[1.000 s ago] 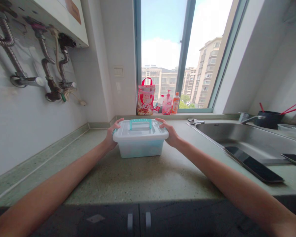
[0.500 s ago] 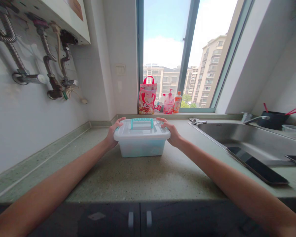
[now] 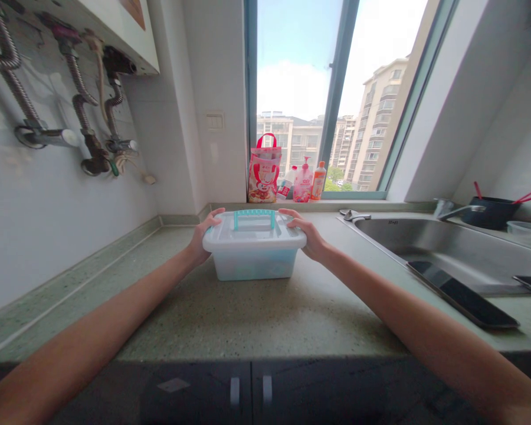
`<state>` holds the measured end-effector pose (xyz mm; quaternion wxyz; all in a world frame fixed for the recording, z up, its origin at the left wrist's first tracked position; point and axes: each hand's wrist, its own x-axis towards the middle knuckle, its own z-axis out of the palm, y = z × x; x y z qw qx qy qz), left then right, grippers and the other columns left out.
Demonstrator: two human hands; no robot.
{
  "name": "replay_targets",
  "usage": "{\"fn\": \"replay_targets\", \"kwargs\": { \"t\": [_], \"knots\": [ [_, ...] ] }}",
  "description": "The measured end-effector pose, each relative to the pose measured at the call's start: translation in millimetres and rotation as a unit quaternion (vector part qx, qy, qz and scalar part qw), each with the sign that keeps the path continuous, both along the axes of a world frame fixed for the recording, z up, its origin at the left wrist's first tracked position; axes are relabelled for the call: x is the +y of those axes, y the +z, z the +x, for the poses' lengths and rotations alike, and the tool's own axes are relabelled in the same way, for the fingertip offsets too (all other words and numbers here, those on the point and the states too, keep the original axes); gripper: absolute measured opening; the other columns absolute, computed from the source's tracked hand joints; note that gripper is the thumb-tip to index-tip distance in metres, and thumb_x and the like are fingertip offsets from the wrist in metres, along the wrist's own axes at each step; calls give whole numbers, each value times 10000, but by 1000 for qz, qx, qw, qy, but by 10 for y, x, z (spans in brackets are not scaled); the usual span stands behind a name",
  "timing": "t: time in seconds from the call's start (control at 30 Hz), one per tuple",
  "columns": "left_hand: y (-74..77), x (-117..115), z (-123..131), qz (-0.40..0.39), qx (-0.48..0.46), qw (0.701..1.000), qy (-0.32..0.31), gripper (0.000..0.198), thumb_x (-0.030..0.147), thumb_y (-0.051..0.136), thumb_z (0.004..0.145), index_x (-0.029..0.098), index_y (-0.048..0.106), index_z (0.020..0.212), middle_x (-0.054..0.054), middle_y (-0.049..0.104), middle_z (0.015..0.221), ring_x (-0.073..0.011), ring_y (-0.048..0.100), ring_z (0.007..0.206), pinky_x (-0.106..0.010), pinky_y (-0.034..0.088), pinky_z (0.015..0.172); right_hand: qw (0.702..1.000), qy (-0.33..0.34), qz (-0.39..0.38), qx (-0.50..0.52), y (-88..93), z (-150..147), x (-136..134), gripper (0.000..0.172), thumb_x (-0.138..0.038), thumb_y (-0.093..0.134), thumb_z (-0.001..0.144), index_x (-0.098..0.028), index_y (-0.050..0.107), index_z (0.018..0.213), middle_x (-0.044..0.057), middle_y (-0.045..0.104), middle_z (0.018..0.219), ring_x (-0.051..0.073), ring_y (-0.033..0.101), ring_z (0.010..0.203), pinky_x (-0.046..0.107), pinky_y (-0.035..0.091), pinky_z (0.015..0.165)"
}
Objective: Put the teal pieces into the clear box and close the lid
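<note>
A translucent plastic storage box (image 3: pixel 253 255) with a white lid and a teal handle stands on the speckled green countertop (image 3: pixel 256 313). My left hand (image 3: pixel 202 237) grips the box's left end, thumb on the lid. At the right end my right hand (image 3: pixel 307 234) clasps the lid edge the same way. Both arms reach straight out from the near edge. What is inside the box is blurred by its walls.
A steel sink (image 3: pixel 442 248) with a tap (image 3: pixel 458 211) lies to the right, two dark trays (image 3: pixel 462 295) on its rim. A red-and-white bag (image 3: pixel 264 171) and bottles (image 3: pixel 307 184) stand on the window sill. Pipes and hoses (image 3: pixel 88 118) hang on the left wall.
Both hands stay clamped on the box's ends. The view has shifted slightly; the box sits in much the same spot on the counter.
</note>
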<state>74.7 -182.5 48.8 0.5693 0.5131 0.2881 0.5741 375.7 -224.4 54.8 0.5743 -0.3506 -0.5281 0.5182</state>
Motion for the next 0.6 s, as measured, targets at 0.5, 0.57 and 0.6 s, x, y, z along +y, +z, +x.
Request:
{"fn": "replay_targets", "kwargs": {
  "t": [0.5,0.57,0.6],
  "knots": [
    [-7,17,-35,0,12,1000,-20,691,295,715,749,203,552,1414,-43,697,1107,-197,665,822,-289,533,677,998,25,-28,-43,95,50,-38,723,-286,724,618,-249,628,1334,-10,704,855,177,542,653,280,335,545],
    [-45,42,-19,19,3,1000,-5,647,353,718,786,185,573,1394,-52,707,1107,-204,670,855,-295,541,712,999,17,-21,-25,62,24,-21,676,-283,700,610,-234,659,1282,-9,699,841,170,526,638,278,323,532],
    [-65,56,-10,30,-3,1000,4,625,399,715,816,178,583,1386,-60,712,1117,-212,675,885,-302,548,737,1000,14,-19,-13,46,11,-11,652,-279,691,604,-228,672,1254,-6,698,845,167,520,636,278,320,528]
  ]
}}
